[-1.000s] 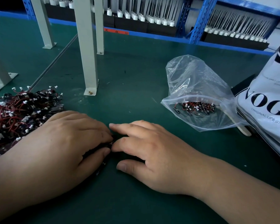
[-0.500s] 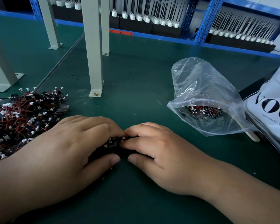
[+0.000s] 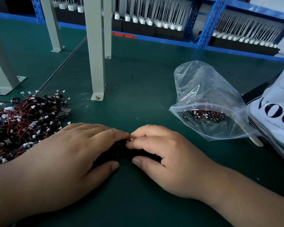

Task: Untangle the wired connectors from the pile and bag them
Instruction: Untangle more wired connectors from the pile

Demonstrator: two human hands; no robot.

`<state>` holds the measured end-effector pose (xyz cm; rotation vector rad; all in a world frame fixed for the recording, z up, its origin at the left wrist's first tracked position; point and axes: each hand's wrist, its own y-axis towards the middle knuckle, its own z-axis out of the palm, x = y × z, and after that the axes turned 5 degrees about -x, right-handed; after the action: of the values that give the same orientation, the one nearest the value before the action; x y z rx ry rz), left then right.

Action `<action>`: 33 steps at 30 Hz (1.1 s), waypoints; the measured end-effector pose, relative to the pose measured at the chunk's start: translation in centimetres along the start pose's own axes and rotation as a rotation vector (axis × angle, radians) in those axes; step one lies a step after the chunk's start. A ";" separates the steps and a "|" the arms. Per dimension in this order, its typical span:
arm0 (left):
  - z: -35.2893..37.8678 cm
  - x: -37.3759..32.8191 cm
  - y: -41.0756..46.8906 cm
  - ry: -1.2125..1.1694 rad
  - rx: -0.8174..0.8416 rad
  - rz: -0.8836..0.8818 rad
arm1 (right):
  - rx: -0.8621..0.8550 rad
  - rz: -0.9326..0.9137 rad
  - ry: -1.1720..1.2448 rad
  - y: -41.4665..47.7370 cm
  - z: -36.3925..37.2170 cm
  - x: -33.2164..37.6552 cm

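Left hand and right hand meet over a cluster of wired connectors on the green mat.
Curled fingertips of both pinch it; the tangled pile lies left, the partly filled plastic bag right.

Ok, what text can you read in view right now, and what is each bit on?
"VO", with a third letter cut off by the frame edge: on the white bag.
"ORIGINAL LIFE", rest cut off: same bag, beneath.
Red label on the blue shelf rail: characters too blurred to read.
Nothing else is legible.
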<state>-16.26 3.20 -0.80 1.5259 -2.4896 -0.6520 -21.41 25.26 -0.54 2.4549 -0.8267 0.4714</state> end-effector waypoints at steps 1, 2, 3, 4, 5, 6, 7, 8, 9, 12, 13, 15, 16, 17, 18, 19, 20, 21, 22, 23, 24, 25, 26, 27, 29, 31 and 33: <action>0.0 0.1 -0.1 -0.011 0.010 -0.010 | 0.002 0.012 0.007 0.0 0.0 0.0; 0.1 0.2 -0.1 -0.016 0.011 -0.009 | 0.003 0.021 0.011 0.0 0.0 -0.1; 0.1 0.3 -0.1 -0.016 0.011 -0.004 | 0.004 0.029 0.009 0.0 -0.1 -0.2; 0.2 0.3 -0.2 -0.012 0.008 0.000 | 0.007 0.036 0.003 0.0 -0.1 -0.2; 0.2 0.4 -0.2 -0.011 0.002 0.002 | 0.014 0.045 -0.008 0.0 -0.1 -0.2; 0.2 0.5 -0.3 -0.018 0.004 0.005 | 0.022 0.052 -0.021 0.1 -0.1 -0.2; 0.1 0.6 -0.3 -0.044 0.011 0.011 | 0.029 0.057 -0.035 0.2 -0.1 -0.2; 0.0 0.8 -0.4 -0.083 0.018 0.018 | 0.035 0.061 -0.049 0.2 -0.1 -0.2; -0.1 0.9 -0.4 -0.117 0.023 0.031 | 0.040 0.063 -0.061 0.2 0.0 -0.3; 0.0 1.3 -0.6 -0.148 0.033 0.057 | 0.051 0.066 -0.084 0.3 0.0 -0.3; 0.1 1.4 -0.7 -0.147 0.032 0.058 | 0.048 0.068 -0.087 0.2 0.1 -0.3; 0.1 1.4 -0.7 -0.150 0.036 0.055 | 0.034 0.069 -0.087 0.2 0.1 -0.3; 0.1 1.4 -0.6 -0.148 0.039 0.054 | 0.021 0.068 -0.086 0.2 0.1 -0.4; 0.1 1.4 -0.6 -0.147 0.041 0.054 | 0.006 0.069 -0.083 0.2 0.1 -0.4; 0.1 1.4 -0.6 -0.146 0.043 0.054 | -0.010 0.071 -0.078 0.2 0.1 -0.4; 0.1 1.4 -0.6 -0.146 0.043 0.056 | -0.025 0.074 -0.071 0.2 0.1 -0.5; 0.1 1.4 -0.7 -0.142 0.044 0.055 | -0.038 0.077 -0.065 0.2 0.1 -0.5; 0.2 1.4 -0.6 -0.138 0.042 0.054 | -0.047 0.078 -0.060 0.2 0.1 -0.6; 0.2 1.4 -0.6 -0.136 0.040 0.053 | -0.053 0.079 -0.056 0.2 0.1 -0.6; 0.2 1.4 -0.7 -0.136 0.040 0.052 | -0.058 0.077 -0.052 0.2 0.1 -0.6; 0.2 1.4 -0.7 -0.135 0.041 0.052 | -0.063 0.074 -0.050 0.2 0.1 -0.7; 0.2 1.4 -0.7 -0.134 0.042 0.052 | -0.070 0.068 -0.047 0.2 0.1 -0.7; 0.2 1.4 -0.7 -0.135 0.041 0.051 | -0.077 0.061 -0.043 0.2 0.1 -0.7; 0.2 1.4 -0.7 -0.138 0.040 0.053 | -0.084 0.054 -0.033 0.2 0.2 -0.8; 0.3 1.4 -0.7 -0.139 0.039 0.059 | -0.108 0.052 0.017 0.1 0.2 -1.0; 0.2 1.4 -0.6 -0.133 0.037 0.063 | -0.161 0.071 0.092 0.0 0.1 -1.4; 0.2 1.4 -0.7 -0.141 0.030 0.062 | -0.216 0.116 0.168 0.1 0.0 -1.7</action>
<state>-16.44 1.76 -1.35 1.4530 -2.6495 -0.7403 -22.75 25.97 -1.31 2.1470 -0.9027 0.5897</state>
